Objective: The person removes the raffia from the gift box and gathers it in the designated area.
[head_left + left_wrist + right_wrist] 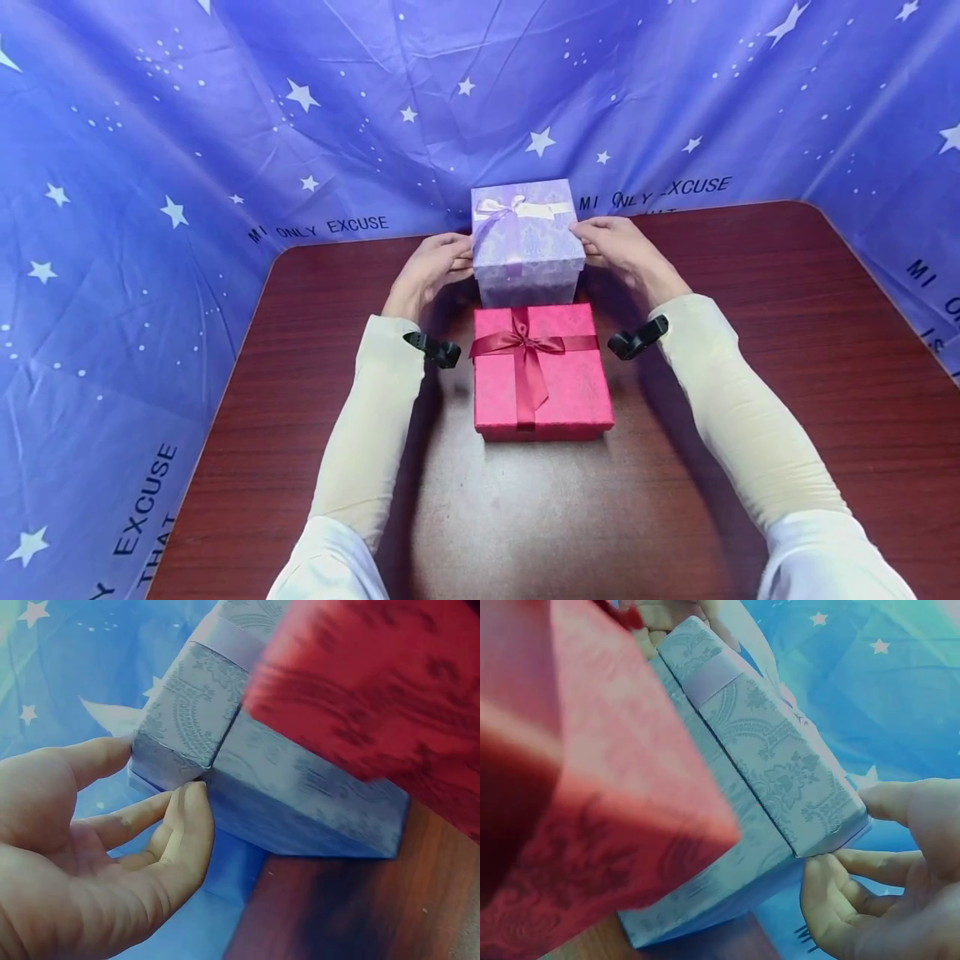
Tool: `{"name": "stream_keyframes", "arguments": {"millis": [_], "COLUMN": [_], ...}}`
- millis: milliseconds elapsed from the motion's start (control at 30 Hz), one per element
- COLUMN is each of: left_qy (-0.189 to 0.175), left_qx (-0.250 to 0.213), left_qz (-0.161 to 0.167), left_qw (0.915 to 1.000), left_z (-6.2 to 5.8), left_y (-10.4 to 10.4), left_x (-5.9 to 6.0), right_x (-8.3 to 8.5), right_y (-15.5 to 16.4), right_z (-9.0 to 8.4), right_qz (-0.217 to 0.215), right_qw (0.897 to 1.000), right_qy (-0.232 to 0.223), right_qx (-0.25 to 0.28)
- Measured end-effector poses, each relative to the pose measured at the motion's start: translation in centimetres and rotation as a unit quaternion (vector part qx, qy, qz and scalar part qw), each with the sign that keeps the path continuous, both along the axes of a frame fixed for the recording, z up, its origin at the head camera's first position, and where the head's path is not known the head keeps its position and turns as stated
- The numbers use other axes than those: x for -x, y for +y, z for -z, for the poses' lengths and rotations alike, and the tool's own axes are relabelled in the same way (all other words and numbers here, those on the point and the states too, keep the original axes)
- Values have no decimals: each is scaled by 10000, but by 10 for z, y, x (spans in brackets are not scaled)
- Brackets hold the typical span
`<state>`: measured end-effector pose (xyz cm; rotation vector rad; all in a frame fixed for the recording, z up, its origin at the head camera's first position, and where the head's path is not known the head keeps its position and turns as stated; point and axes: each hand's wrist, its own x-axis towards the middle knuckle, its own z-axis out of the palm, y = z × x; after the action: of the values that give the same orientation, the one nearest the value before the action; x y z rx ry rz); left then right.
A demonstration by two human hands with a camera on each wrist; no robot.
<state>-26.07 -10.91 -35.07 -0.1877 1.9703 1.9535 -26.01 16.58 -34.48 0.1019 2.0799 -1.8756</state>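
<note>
A lavender gift box (pixel 525 242) with a pale ribbon bow stands at the back of the table. My left hand (pixel 435 265) pinches the left side of its lid (pixel 180 712), thumb at the top edge and fingertips at the lid's lower rim. On the opposite side, my right hand (pixel 621 250) grips the lid the same way, as the right wrist view shows. The lid sits over the box body (pixel 697 889), with a thin dark seam between them. Directly in front is a red gift box (pixel 543 383) with a dark red ribbon bow, its lid on.
The dark wooden table (pixel 787 333) has rounded back corners. A blue curtain (pixel 247 117) with white stars and lettering hangs behind it and along both sides. Black wrist cameras (pixel 442 350) on both sleeves hang close beside the red box.
</note>
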Motion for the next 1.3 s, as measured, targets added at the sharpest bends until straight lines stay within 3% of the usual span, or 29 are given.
{"name": "stream_keyframes", "arguments": {"millis": [200, 433, 533, 600, 767, 933, 1100, 1300], "left_qy": [324, 749, 1007, 1195, 1413, 1092, 983, 786], "left_qx": [-6, -22, -74, -101, -561, -1431, -1402, -1137], "left_qz": [-6, -220, -451, -609, -858, -842, -752, -988], "left_qw": [9995, 9969, 9939, 9909, 9846, 9801, 9824, 9855], "left_z": [-17, -37, -46, -51, -58, -57, -53, -45], "left_y": [0, -7, -14, -19, -34, -55, -74, -100], "left_x": [-3, -9, -14, -18, -26, -31, -35, -38], "right_x": [-3, -13, -17, -19, -25, -30, -31, -28], "right_y": [-3, -13, -19, -23, -38, -55, -72, -97], "right_z": [-17, -36, -43, -47, -57, -60, -59, -51], "right_qz": [560, 970, 886, 731, 196, -101, -213, -542], "right_qw": [9972, 9814, 9776, 9788, 9771, 9817, 9880, 9891], "right_qy": [481, 1494, 1853, 1915, 1778, 1142, 464, 158], "right_qx": [-116, -723, -451, 63, 1148, 1522, 1456, 1360]}}
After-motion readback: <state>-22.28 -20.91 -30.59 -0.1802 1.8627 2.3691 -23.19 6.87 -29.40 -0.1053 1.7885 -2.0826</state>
